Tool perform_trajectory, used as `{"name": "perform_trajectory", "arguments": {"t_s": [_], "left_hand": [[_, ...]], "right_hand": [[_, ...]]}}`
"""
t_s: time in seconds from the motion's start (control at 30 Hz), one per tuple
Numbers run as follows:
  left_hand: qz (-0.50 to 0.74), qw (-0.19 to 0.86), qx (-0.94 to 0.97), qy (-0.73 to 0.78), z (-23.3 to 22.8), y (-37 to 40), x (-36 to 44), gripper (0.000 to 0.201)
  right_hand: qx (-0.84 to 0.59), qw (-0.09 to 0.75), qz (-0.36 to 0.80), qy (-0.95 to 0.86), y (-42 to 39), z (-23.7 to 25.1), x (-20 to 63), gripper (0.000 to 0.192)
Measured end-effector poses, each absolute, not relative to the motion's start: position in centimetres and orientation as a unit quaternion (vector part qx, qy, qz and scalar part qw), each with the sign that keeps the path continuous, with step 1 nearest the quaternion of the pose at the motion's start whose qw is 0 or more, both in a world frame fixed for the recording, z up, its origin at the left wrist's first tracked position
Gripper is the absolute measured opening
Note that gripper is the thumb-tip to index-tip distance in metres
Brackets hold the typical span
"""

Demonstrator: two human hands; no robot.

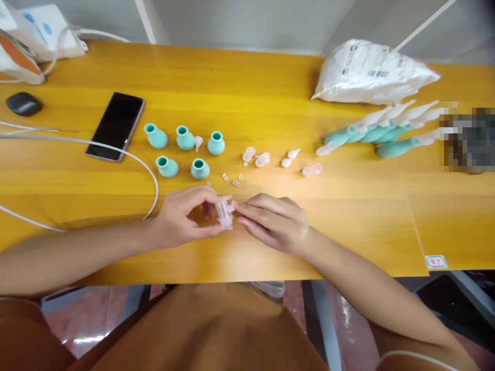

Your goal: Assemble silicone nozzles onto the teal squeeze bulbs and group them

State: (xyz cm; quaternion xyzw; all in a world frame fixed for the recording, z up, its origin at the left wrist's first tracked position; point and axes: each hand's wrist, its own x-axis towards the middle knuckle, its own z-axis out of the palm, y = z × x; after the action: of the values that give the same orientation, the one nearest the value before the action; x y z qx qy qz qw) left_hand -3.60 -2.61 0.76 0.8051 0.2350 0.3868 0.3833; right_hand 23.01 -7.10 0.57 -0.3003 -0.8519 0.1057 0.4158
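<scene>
— Two hands are meeting over the near edge of the wooden table [348,221], yes?

— Yes. The left hand [181,219] has its thumb and fingers closed around a small clear plastic piece [224,213], holding it just above the table. The right hand [276,221] comes from the other side, and its fingers are together and pinched on the same piece at its right end.

— What is lying behind the hands?

— Five small teal bulbs [184,138] are standing in two rows, three behind and two in front, with their openings upward. A little clear funnel [198,142] is between two bulbs of the back row. Some tiny clear rings [234,180] are scattered just behind the hands, and several clear tips [263,158] lie more to the right.

— And farther away?

— A black phone [116,125] lies to the left of the bulbs, and a white cable [127,157] curves beside it. On the right there is a pile of assembled teal and clear pieces [381,131], and behind it a white plastic bag [371,72].
</scene>
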Motion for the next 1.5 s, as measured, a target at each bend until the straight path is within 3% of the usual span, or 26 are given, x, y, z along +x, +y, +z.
{"name": "perform_trajectory", "arguments": {"t_s": [0.37, 0.63, 0.73, 0.8, 0.93, 1.13, 1.33, 1.5], "left_hand": [[0.395, 0.343, 0.82, 0.231, 1.0, -2.5, -3.5, 0.042], [0.394, 0.4, 0.792, 0.24, 0.4, -2.6, -3.6, 0.051], [0.402, 0.414, 0.78, 0.242, 0.2, -2.6, -3.5, 0.055], [0.397, 0.418, 0.782, 0.235, 0.3, -2.5, -3.4, 0.055], [0.384, 0.433, 0.787, 0.213, 0.4, -2.5, -3.2, 0.054], [0.356, 0.495, 0.762, 0.217, 0.5, -2.7, -3.2, 0.048], [0.226, 0.637, 0.696, 0.242, 1.7, -2.0, -3.3, 0.034], [0.172, 0.641, 0.696, 0.273, 2.2, -1.7, -3.1, 0.03]], "right_hand": [[-0.299, 0.383, 0.007, -0.874, -7.7, 0.5, 23.1, 0.071], [-0.373, 0.4, 0.099, -0.831, -7.0, 1.7, 23.4, 0.03], [-0.368, 0.326, 0.136, -0.86, -6.6, 1.4, 23.4, 0.022], [-0.347, 0.271, 0.149, -0.885, -6.6, 0.9, 23.3, 0.028], [-0.327, 0.226, 0.151, -0.905, -6.8, 0.2, 22.9, 0.022], [-0.357, 0.282, 0.221, -0.863, -6.6, 0.4, 23.0, 0.006], [-0.448, 0.4, 0.269, -0.753, -6.1, 1.1, 23.1, 0.008], [-0.473, 0.41, 0.354, -0.695, -6.2, 0.8, 23.0, 0.009]]}}
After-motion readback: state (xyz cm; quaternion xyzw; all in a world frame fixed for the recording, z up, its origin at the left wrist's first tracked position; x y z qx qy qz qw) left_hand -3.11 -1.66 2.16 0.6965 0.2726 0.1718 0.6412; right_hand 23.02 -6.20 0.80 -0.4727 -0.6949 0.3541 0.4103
